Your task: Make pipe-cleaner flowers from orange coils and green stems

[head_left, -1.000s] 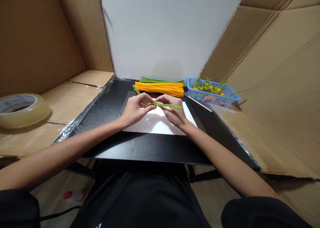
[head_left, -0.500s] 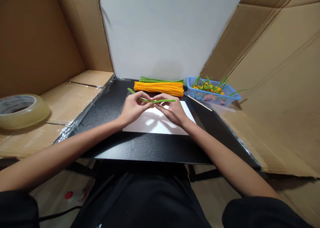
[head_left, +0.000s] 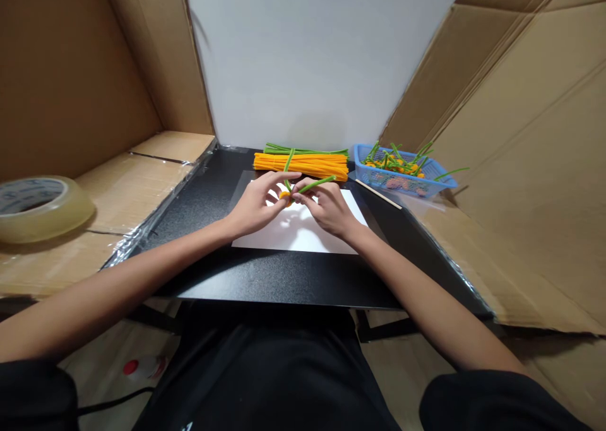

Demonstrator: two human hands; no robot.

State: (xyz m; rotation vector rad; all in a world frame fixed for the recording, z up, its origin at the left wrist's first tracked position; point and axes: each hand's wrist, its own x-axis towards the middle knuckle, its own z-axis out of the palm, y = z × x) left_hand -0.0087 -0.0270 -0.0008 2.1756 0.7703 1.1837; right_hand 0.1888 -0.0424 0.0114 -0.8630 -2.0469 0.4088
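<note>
Above a white sheet (head_left: 303, 232), my left hand (head_left: 258, 204) pinches a small orange piece of pipe cleaner (head_left: 285, 197) between thumb and finger. Joined to it is a green pipe cleaner (head_left: 315, 184), bent into a V, with one end pointing up and the other out to the right. The fingers of my right hand (head_left: 329, 207) close on the green pipe cleaner beside the orange piece. How the two colours are fastened is hidden by my fingertips.
Behind my hands lie bundles of orange pipe cleaners (head_left: 303, 165) and green pipe cleaners (head_left: 307, 150). At the right, a blue basket (head_left: 402, 186) holds orange and green pieces, with a thin stick (head_left: 377, 194) near it. A tape roll (head_left: 71, 213) rests on cardboard at the left.
The green pipe cleaner went from nearly straight across both hands to a V with one end up. More of the orange piece shows, and my right hand has turned slightly.
</note>
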